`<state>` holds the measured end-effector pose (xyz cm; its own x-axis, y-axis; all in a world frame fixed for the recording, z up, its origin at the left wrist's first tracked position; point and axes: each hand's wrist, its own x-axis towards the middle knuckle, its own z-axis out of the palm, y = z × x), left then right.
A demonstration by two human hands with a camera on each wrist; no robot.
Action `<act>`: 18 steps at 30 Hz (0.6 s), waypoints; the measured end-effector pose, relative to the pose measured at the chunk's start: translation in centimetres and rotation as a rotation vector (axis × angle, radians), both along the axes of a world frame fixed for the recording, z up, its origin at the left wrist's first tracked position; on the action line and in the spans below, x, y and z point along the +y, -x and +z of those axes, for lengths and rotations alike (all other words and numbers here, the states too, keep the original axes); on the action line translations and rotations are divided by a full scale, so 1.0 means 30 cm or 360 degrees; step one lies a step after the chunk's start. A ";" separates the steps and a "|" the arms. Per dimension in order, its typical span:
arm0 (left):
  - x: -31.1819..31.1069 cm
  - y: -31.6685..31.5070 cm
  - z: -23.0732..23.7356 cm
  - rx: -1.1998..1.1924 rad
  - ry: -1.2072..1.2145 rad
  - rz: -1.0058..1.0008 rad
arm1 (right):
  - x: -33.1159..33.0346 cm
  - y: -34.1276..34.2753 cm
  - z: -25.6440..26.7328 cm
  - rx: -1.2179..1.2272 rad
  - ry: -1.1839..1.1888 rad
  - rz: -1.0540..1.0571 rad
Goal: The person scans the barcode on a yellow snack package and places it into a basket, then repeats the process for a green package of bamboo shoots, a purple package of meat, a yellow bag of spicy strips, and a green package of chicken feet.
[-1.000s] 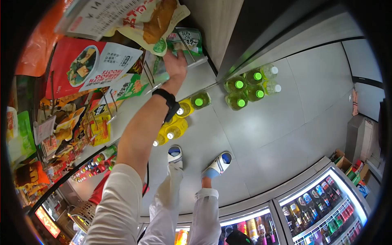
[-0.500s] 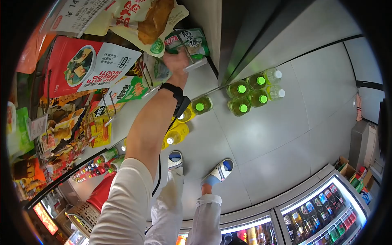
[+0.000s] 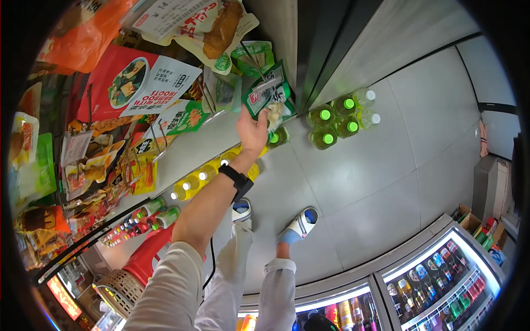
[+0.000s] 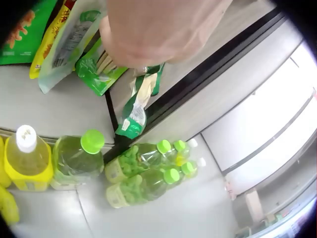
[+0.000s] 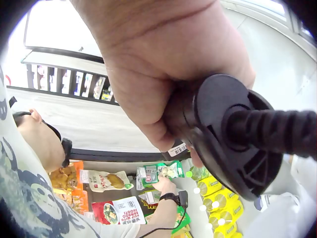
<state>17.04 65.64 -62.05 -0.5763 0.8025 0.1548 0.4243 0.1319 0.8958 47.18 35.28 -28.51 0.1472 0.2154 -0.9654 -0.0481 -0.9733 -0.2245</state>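
In the head view my left hand (image 3: 253, 132) pinches a dark green snack packet (image 3: 268, 94) by its lower edge, thumb on its front. The packet hangs tilted beside the shelf, and a hook's clear tag overlaps it. Behind it, a lighter green packet (image 3: 251, 55) hangs on the rack. From the left wrist, the held packet (image 4: 136, 111) shows narrow, partly hidden by my hand (image 4: 158, 29). My right hand (image 5: 168, 64) grips a black handle-like device (image 5: 223, 134) with a ribbed black tube, seen in the right wrist view.
Hanging snack packets, including a red bamboo-shoot pouch (image 3: 138, 83), crowd the left. Green-capped bottles (image 3: 335, 121) stand on the floor near a dark panel edge (image 3: 331, 44). Yellow bottles (image 3: 210, 171) line the shelf's foot. Lit drink fridges (image 3: 436, 281) stand at lower right.
My left hand has moved from among the hanging packets out and down toward the floor side, bringing the dark green packet with it. The lighter green packet behind is now uncovered.
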 end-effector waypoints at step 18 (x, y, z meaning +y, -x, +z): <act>-0.583 -0.129 0.435 -0.1339 0.0569 0.0120 | -0.022 0.008 0.158 0.0342 -0.0293 0.0184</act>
